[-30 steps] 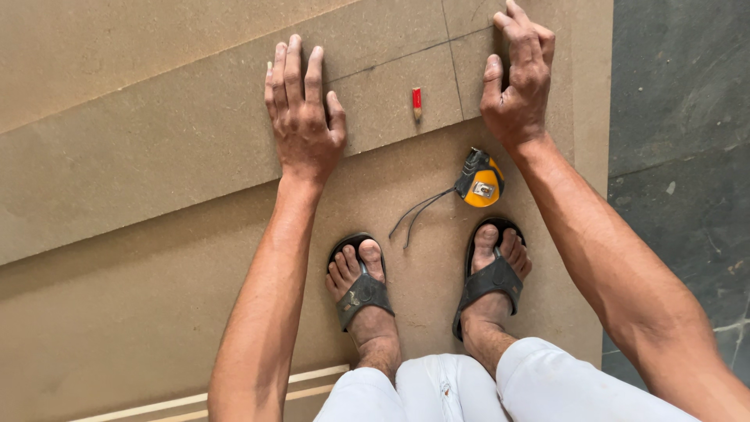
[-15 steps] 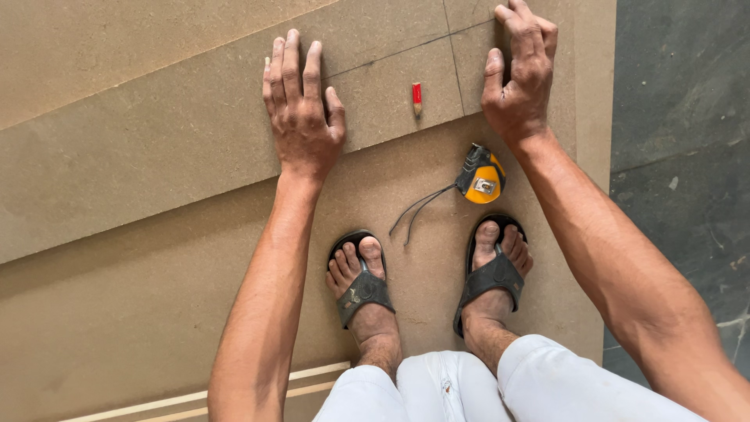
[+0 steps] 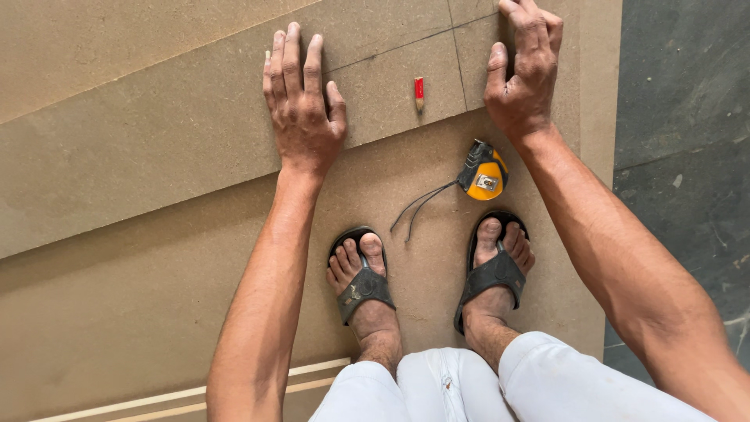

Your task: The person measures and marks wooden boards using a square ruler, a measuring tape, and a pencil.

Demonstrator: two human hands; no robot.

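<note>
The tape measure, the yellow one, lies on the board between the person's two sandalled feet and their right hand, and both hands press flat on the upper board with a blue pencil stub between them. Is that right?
Not quite: the pencil stub is red, not blue, as the head view shows. The rest holds: the yellow tape measure lies between the feet and the right hand, and the left hand and right hand press on the upper board.

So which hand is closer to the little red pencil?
Right, narrowly. The right hand lies flat on the board just right of the red pencil; the left hand presses down slightly farther away, on its left.
</note>
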